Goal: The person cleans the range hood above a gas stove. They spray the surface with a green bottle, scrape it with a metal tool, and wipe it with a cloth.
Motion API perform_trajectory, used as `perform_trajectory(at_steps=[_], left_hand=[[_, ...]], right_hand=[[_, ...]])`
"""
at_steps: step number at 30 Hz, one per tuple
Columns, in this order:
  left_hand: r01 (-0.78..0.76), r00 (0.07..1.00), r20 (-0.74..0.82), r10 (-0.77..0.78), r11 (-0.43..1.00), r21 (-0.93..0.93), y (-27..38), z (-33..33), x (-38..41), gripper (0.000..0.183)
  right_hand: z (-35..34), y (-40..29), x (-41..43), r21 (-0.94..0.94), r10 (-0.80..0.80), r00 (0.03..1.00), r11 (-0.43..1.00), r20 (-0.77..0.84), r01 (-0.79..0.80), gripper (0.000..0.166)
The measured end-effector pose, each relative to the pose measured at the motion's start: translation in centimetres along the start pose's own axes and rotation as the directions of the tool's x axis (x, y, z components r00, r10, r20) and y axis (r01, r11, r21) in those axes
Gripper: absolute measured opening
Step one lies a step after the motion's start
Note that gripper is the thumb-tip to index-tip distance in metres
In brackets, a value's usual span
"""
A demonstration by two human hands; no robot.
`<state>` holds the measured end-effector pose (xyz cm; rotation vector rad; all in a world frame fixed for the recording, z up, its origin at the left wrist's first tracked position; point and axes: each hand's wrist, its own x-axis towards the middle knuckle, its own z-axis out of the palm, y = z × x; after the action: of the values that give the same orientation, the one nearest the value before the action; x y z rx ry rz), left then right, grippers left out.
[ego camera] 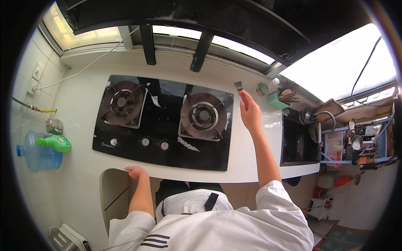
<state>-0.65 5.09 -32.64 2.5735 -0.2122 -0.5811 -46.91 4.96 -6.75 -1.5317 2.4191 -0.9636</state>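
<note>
My right hand (pixel 252 110) grips a small scraper whose flat metal blade (pixel 238 85) points away from me, above the white countertop (pixel 248 153) just right of the stove. The handle is mostly hidden in my fingers. A black glass gas cooktop (pixel 163 125) with two burners lies before me. White foam dots its surface: a streak (pixel 188 144) below the right burner (pixel 204 115), a patch (pixel 155 101) near the left burner (pixel 121 100), and a blob (pixel 113 142) at front left. My left hand (pixel 137 173) rests at the counter's front edge, its fingers partly hidden.
On the left stand a green spray bottle (pixel 61 143), a blue water jug (pixel 40 152) and a metal pot (pixel 54 126). At right are a jar (pixel 262 89), a green utensil holder (pixel 279 100) and a dark sink (pixel 298 138). A black range hood (pixel 176 15) hangs above.
</note>
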Motion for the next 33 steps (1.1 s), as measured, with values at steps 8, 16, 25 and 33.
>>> perform_trajectory(at_steps=[8, 16, 25, 33], left_hand=[[0.017, 0.998, -0.064, -0.014, 0.999, 0.041, -0.5, 1.2, 1.1, 0.072], [0.014, 0.991, -0.132, -0.006, 0.998, 0.064, -0.3, 1.2, 0.8, 0.070], [-0.088, 0.991, -0.085, 0.105, 0.980, 0.176, -1.1, 0.6, 1.2, 0.068], [-0.121, 0.987, -0.092, 0.135, 0.982, 0.148, -1.0, 0.9, 0.8, 0.069]], right_hand=[[2.9, 4.0, 11.9, -0.595, -0.135, 0.987, 0.802, -0.092, 0.054, 0.040], [6.7, 4.7, 17.7, -0.760, -0.283, 0.950, 0.644, -0.133, 0.086, 0.049], [7.3, 5.3, 18.6, -0.746, -0.264, 0.956, 0.661, -0.127, 0.084, 0.055], [8.8, 6.0, 19.0, -0.673, -0.199, 0.969, 0.738, -0.146, 0.050, 0.053]])
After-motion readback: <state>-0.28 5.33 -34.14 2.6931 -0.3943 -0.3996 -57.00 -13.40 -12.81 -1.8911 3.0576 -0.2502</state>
